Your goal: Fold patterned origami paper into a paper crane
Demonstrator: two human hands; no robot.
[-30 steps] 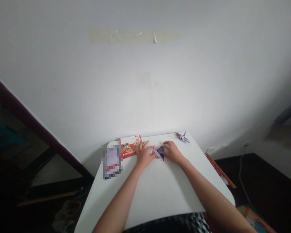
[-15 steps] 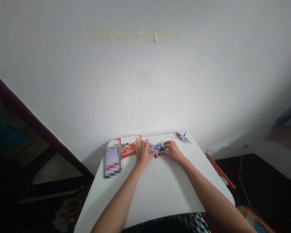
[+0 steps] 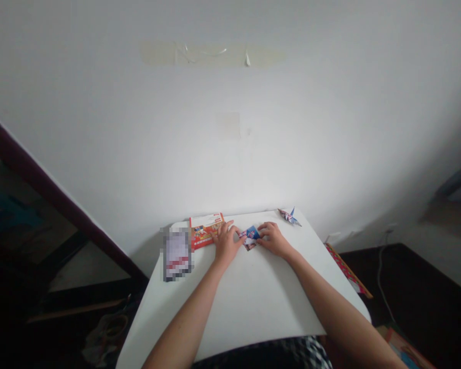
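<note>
Between my two hands a small folded piece of patterned paper, blue, white and red, lies on the white table. My left hand pinches its left edge with the thumb and index finger, while the other fingers reach over the corner of an orange and white printed packet. On the right side my right hand grips the paper between thumb and curled fingers. A folded paper crane in similar colours rests at the table's back right corner.
A blurred-out phone-like object lies on the table's left side. The white wall meets the table's back edge. A dark-framed panel leans at the left, and a cable hangs at the right.
The folded paper has turned between my hands and shifted slightly left; more of its blue face shows at the top. Both hands stay nearly in place, the left fingers a little more curled.
</note>
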